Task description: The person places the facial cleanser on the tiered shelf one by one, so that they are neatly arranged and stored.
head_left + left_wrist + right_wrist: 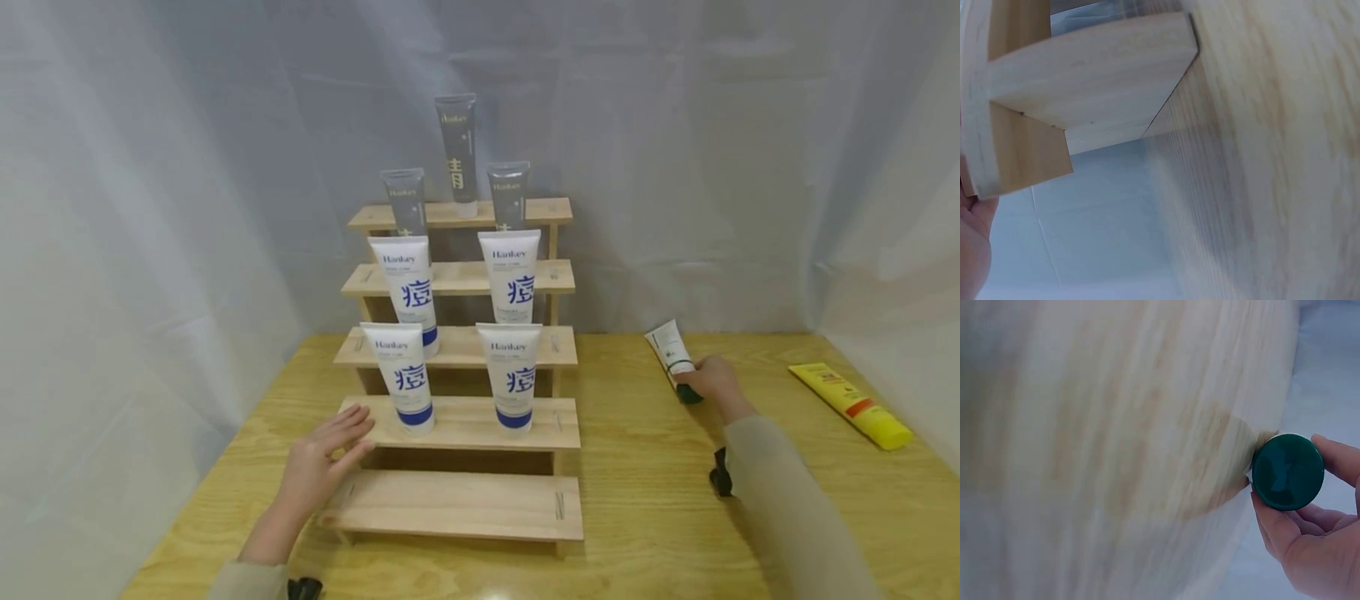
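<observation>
A white squeeze tube [667, 343] with a green cap [1288, 472] lies at a slant over the table on the right. My right hand [720, 387] pinches it near the cap, thumb on one side and fingers on the other. At the left side of a stepped wooden display rack [457, 504], my left hand [322, 458] rests with relaxed fingers against the second step from the bottom. In the left wrist view only part of that left hand [974, 250] shows, beside the rack's edge.
White tubes with blue bands [405, 375] stand cap-down in pairs on the rack's middle steps. Grey tubes [459, 150] stand higher up, one alone on top. A yellow tube [847, 404] lies at the table's right. Pale sheeting [675, 167] hangs behind and at the sides.
</observation>
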A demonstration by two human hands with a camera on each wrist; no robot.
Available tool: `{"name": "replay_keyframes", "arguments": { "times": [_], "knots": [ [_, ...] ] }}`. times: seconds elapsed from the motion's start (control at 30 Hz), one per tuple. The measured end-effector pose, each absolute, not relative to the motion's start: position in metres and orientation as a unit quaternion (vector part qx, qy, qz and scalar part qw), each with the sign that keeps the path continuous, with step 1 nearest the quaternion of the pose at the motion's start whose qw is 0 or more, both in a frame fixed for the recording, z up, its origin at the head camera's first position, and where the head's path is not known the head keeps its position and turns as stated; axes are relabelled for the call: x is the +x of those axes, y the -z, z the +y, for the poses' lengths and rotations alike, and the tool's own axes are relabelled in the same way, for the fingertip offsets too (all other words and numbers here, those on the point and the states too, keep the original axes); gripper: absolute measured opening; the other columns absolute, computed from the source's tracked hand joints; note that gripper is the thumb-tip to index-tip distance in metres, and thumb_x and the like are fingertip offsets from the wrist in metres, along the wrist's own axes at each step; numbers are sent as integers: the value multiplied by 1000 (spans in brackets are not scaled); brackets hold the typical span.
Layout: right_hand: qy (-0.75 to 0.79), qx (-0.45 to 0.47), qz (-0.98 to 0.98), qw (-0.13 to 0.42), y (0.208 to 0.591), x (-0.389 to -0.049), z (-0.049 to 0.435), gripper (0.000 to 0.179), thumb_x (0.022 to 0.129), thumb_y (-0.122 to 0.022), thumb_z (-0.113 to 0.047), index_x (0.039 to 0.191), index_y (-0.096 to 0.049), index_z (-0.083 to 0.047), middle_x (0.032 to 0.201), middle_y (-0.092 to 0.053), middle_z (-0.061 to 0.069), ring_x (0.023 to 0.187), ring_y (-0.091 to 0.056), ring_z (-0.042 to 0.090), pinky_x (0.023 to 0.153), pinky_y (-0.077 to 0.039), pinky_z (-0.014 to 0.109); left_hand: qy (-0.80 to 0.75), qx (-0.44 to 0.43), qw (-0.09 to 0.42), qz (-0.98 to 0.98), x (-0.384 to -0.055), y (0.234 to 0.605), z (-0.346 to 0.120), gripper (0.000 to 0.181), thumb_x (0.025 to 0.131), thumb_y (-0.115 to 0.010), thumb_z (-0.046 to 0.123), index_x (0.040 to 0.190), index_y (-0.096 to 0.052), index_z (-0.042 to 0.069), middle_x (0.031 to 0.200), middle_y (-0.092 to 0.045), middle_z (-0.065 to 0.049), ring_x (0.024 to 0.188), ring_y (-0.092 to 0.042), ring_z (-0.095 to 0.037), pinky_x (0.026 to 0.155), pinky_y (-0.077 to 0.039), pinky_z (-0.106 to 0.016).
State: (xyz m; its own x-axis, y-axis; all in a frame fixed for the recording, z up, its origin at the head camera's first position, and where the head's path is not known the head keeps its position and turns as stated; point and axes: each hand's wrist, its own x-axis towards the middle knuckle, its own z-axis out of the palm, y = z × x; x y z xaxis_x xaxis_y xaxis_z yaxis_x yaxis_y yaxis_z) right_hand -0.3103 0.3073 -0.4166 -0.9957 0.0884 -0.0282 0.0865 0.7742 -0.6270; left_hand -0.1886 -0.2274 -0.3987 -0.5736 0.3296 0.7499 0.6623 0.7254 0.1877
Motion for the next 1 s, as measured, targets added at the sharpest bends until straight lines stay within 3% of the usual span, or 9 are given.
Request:
{"name": "replay_keyframes", "arguments": {
  "times": [0.17,0.33,0.6,0.73,0.9,1.0],
  "knots": [
    [-340,-45,-940,-3,418,-305,310,35,78,-61,-19,81,-59,16,63,-56,12,55,-45,18,46,-41,26,233,-292,362,-854,-189,398,-227,28,68,-73,13,92,-67,0,105,-61,-15,97,-58,-31,93,-34,-19],
    [-335,-38,-941,-15,417,-295,313,43,81,-59,-21,95,-56,20,83,-59,27,67,-53,25,55,-48,34,234,-296,367,-850,-189,399,-228,28,69,-73,16,92,-67,0,104,-61,-15,96,-58,-31,94,-34,-18],
    [-394,-39,-918,-20,412,-279,311,59,85,-57,-29,112,-45,21,110,-48,36,94,-50,40,74,-48,44,235,-296,367,-850,-190,399,-228,28,69,-73,16,92,-67,0,105,-61,-15,97,-58,-31,94,-33,-18],
    [-448,-52,-892,-31,408,-270,305,65,85,-57,-33,120,-40,19,118,-43,35,99,-48,36,76,-48,37,235,-295,364,-852,-190,400,-228,28,69,-73,16,92,-67,0,105,-61,-15,97,-58,-31,94,-33,-17],
    [-525,-59,-848,-46,398,-255,294,69,85,-58,-34,127,-33,15,123,-39,32,93,-49,22,69,-47,21,238,-301,371,-846,-190,399,-227,28,71,-72,18,91,-68,0,104,-62,-15,97,-58,-31,94,-34,-18],
    [-564,-59,-822,-56,393,-246,288,71,86,-57,-33,131,-28,13,128,-35,30,91,-49,14,71,-47,17,238,-304,376,-843,-191,400,-227,28,72,-71,20,91,-68,0,104,-62,-15,96,-58,-31,94,-35,-18]
  ]
}}
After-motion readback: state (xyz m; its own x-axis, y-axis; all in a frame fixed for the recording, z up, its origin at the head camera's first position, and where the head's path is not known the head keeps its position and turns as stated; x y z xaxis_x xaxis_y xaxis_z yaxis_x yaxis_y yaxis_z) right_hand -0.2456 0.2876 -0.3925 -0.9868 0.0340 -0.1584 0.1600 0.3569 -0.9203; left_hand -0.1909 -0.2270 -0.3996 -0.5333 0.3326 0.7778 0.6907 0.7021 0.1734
